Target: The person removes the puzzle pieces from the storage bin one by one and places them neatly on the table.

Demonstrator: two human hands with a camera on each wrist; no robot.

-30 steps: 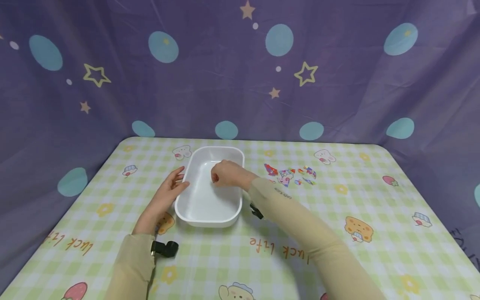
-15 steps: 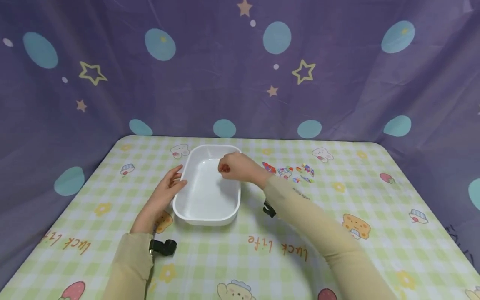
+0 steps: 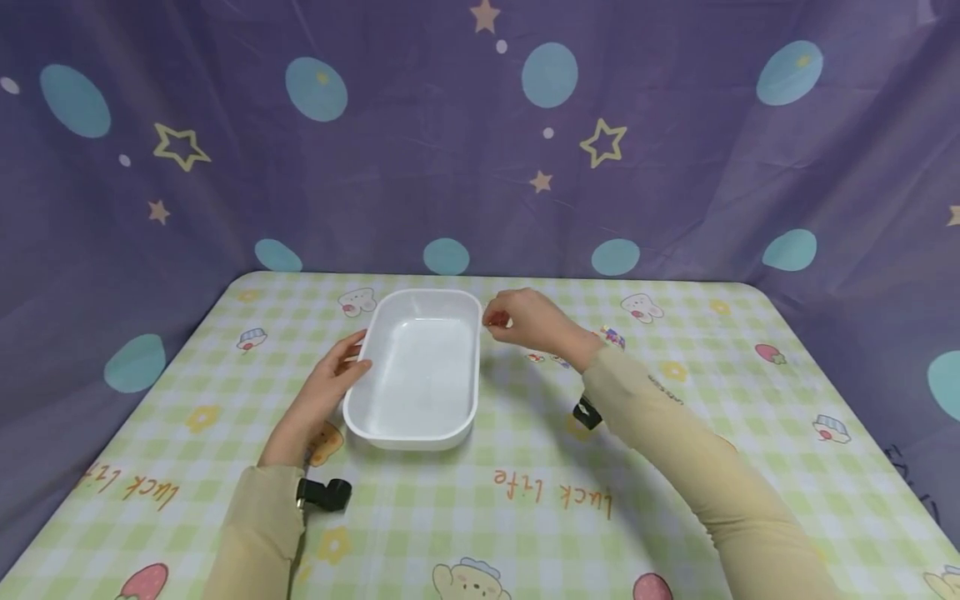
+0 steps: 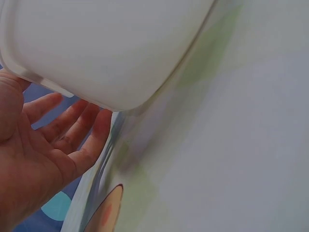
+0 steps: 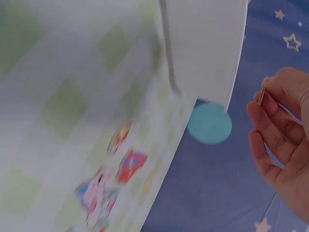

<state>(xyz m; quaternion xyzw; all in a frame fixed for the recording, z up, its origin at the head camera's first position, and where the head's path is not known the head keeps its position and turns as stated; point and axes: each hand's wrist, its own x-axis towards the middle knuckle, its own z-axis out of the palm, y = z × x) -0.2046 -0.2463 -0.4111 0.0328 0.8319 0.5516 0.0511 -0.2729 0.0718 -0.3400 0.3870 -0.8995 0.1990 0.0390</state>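
Observation:
A white rectangular tray (image 3: 411, 392) sits on the table. My left hand (image 3: 324, 385) grips its left side, thumb over the rim and fingers against the outer wall; in the left wrist view the fingertips (image 4: 102, 121) meet the tray's edge. My right hand (image 3: 528, 321) is just right of the tray's far right rim. Between its thumb and index finger it pinches a small, thin flat piece (image 5: 261, 95), seen nearly edge-on. Colourful flat cut-out pieces lie on the cloth below it, among them a red one (image 5: 131, 164) and a pink one (image 5: 96, 187); the right hand hides some in the head view.
A green-and-white checked tablecloth (image 3: 420, 517) with printed cartoons covers the table. Behind stands a purple curtain (image 3: 420, 183) with stars and blue dots. Black wrist cameras are strapped to the left wrist (image 3: 324, 494) and right wrist (image 3: 587, 412).
My right hand has moved from inside the tray, up and right over the rim, towards the coloured pieces. A reddish piece shows in its fingers. The left hand keeps its place at the tray.

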